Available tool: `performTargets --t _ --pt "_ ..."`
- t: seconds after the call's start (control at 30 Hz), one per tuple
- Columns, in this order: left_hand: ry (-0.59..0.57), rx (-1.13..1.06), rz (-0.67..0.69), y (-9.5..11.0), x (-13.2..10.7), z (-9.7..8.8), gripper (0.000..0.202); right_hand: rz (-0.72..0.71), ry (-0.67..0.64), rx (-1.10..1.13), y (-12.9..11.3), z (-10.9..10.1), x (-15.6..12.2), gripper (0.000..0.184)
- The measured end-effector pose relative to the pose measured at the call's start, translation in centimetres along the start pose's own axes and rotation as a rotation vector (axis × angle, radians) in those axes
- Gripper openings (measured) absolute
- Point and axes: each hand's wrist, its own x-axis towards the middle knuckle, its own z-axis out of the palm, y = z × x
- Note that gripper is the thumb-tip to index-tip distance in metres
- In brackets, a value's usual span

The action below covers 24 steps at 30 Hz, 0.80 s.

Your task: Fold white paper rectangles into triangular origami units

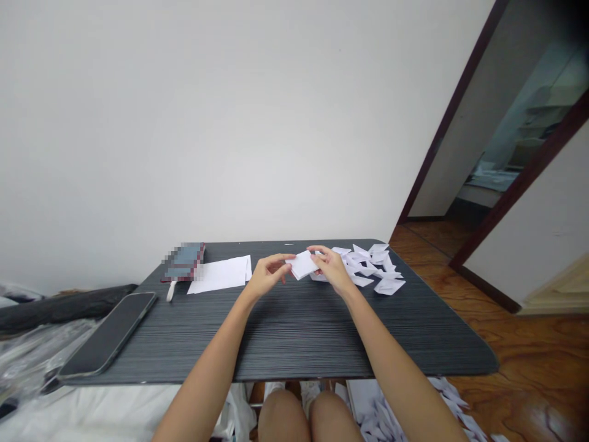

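Note:
Between my two hands, raised a little over the dark table, is a small white folded paper (302, 264). My left hand (270, 274) pinches its left edge with thumb and fingertips. On the other side my right hand (331, 267) grips the right edge, thumb and fingers around it. Just past the right hand lies a loose pile of folded white paper pieces (388, 285), pointed at the ends; the hand hides part of it. To the left, flat white sheets (221, 274) rest on the table.
A blurred dark booklet or case (184, 261) with a white strap (171, 291) lies beside the sheets. A phone (109, 334) sits at the table's (304, 344) left front edge. More folded papers (377, 420) are below, near the floor. A white wall stands behind; a doorway is at right.

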Motion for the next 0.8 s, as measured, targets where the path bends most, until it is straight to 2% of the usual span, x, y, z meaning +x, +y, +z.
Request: performTargets --t 0.07,0.23,0.33,0.5,0.63,0.8 --pt "-0.063 0.027 0.017 0.1 0.0 -0.3 0.033 -0.015 -0.011 -0.013 0.0 -0.4 0.1 0.03" --pt "-0.053 0.045 0.023 -0.6 0.0 -0.5 0.028 -0.038 -0.04 -0.06 -0.4 -0.2 -0.1 0.031" --pt "0.039 0.072 0.012 -0.8 0.1 -0.4 0.024 -0.072 -0.084 -0.087 -0.9 0.0 -0.3 0.03" --pt "0.212 0.151 0.053 -0.7 0.1 0.2 0.024 -0.222 -0.19 -0.206 -1.3 0.4 -0.5 0.022" --pt "0.224 0.174 0.09 -1.1 0.1 0.9 0.023 -0.294 -0.077 -0.267 -1.0 0.7 -0.5 0.014" --pt "0.196 0.117 0.077 -1.7 0.1 1.3 0.024 -0.275 -0.01 -0.177 -0.9 0.6 -0.4 0.015"
